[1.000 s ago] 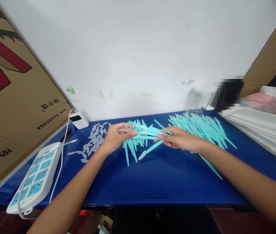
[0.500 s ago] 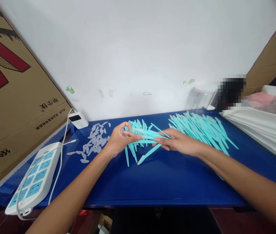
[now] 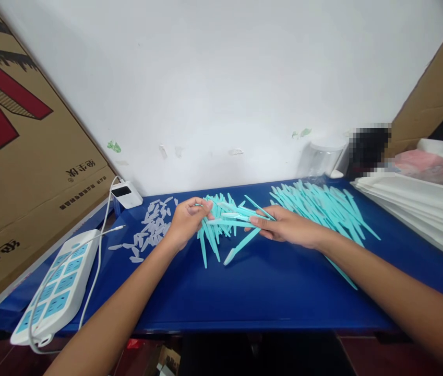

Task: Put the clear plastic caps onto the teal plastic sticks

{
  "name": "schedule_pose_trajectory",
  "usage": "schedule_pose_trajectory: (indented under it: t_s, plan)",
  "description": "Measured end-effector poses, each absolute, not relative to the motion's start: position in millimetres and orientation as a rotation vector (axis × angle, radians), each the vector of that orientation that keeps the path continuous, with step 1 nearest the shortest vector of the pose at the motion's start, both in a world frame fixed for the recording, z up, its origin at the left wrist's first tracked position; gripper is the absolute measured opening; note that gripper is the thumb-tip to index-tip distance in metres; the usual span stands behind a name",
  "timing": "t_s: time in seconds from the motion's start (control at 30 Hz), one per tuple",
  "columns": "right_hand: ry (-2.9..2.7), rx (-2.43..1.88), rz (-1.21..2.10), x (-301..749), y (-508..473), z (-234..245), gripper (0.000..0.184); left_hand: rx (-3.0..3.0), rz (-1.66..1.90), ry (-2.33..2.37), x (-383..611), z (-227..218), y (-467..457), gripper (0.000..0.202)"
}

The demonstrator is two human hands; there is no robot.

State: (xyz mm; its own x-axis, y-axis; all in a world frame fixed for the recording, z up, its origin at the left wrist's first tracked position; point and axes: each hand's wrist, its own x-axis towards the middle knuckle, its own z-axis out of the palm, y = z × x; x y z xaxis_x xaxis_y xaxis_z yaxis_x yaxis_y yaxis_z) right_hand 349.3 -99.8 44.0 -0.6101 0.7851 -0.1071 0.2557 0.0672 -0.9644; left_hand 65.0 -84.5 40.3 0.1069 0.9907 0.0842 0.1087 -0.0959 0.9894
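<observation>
Because a loose fan of slim turquoise plastic sticks with pale tips (image 3: 243, 212) is clasped between the right hand's (image 3: 284, 224) thumb and fingers above the glossy blue tabletop (image 3: 268, 297), the plain ends are best gripped firmly and the tips kept spread. The left hand (image 3: 186, 219) is held near those tips, its thumb and fingers brought together; whether anything is pinched there cannot be told. The jumbled turquoise stick pile (image 3: 221, 228) behind, the small translucent plastic slips (image 3: 155, 225) at left and the broader turquoise stick heap (image 3: 319, 209) farther right are best left undisturbed.
</observation>
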Motion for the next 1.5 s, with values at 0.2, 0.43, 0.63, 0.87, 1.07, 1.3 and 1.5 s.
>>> schedule_pose_trajectory:
  t_s: [0.2,0.43,0.63,0.87,1.07,1.3,1.5]
  plan:
    - [-1.841,-1.043,1.605,349,-101,47,0.051,1.028,1.114,1.033,56,41,-75,0.03]
    - [-1.916,-1.049,1.509,349,-102,49,0.057,0.91,0.995,0.841,52,45,-76,0.017]
    - [-1.904,-1.038,1.54,347,-103,49,0.056,1.003,0.98,0.918,55,43,-79,0.021]
    - [-1.834,-1.033,1.617,348,-101,47,0.05,1.241,0.915,0.949,54,38,-80,0.045]
    - [-1.782,-1.04,1.582,349,-102,47,0.044,1.336,0.809,0.976,49,34,-78,0.049]
    - [-1.865,-1.038,1.45,349,-101,45,0.05,1.317,0.701,0.914,50,33,-78,0.05]
    - [-1.913,-1.076,1.368,349,-102,47,0.048,1.267,0.654,0.82,50,37,-81,0.048]
